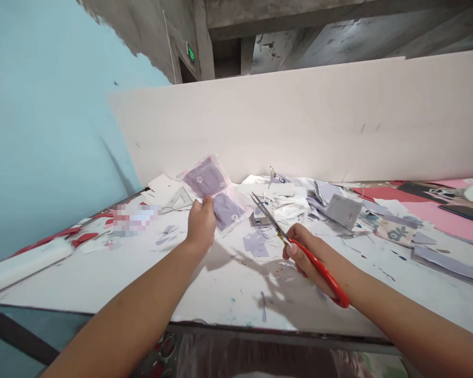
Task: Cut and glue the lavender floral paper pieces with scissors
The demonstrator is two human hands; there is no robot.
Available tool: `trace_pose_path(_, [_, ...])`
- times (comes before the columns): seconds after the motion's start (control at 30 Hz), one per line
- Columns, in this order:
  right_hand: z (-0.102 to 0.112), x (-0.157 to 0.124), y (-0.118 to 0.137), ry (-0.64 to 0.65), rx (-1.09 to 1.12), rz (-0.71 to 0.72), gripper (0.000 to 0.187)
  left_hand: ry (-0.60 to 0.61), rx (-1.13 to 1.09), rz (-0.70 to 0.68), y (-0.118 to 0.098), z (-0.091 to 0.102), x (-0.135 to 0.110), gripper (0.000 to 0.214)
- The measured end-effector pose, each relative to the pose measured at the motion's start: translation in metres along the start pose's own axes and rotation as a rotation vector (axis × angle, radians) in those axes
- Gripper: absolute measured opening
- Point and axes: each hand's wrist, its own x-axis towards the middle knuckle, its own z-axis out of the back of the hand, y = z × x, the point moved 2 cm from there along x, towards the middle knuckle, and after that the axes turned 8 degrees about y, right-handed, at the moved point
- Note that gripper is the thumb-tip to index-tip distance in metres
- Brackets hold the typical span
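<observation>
My left hand (202, 223) pinches the lower edge of a pale pink sheet with purple fabric pieces (207, 177) on it, raised above the table. Small white flowers show on the purple patches. In my right hand (303, 252) is a pair of scissors (319, 268) with red handles, the blades pointing up and left towards the sheet's right edge. The blades look nearly closed and appear apart from the sheet. Purple scraps (255, 244) lie on the white tabletop (142, 278) beneath.
A heap of fabric and paper scraps (295, 205) spreads along the back. To the left are a white roll (27, 268) and a set square (179, 199). A dark phone-like slab (467, 212) rests on pink sheeting at right. A pale board (279, 126) stands behind.
</observation>
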Motion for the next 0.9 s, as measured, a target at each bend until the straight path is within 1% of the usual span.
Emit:
trace_pose_path(0.1, [0.001,0.000,0.000,0.010,-0.006,0.003,0.036,-0.010,0.037,0.023,-0.002,0.000,-0.001,0.036])
trace_pose_path(0.23, [0.000,0.000,0.001,0.037,-0.019,-0.008,0.034,-0.012,0.038,0.011,-0.002,-0.001,-0.001,0.036])
trace_pose_path(0.47, [0.001,0.001,0.001,0.047,-0.013,-0.027,0.037,0.045,-0.028,-0.053,0.012,-0.001,0.008,0.036])
trace_pose_path(0.57, [0.001,0.001,0.000,0.021,-0.005,-0.039,0.039,0.058,-0.044,-0.065,0.016,-0.001,0.011,0.036])
trace_pose_path(0.7, [-0.002,0.002,-0.001,-0.005,0.019,-0.050,0.040,0.081,-0.070,-0.097,0.016,-0.001,0.011,0.034])
trace_pose_path(0.9, [-0.003,0.001,0.002,-0.036,0.044,-0.057,0.038,0.084,-0.068,-0.048,0.016,0.000,0.010,0.034])
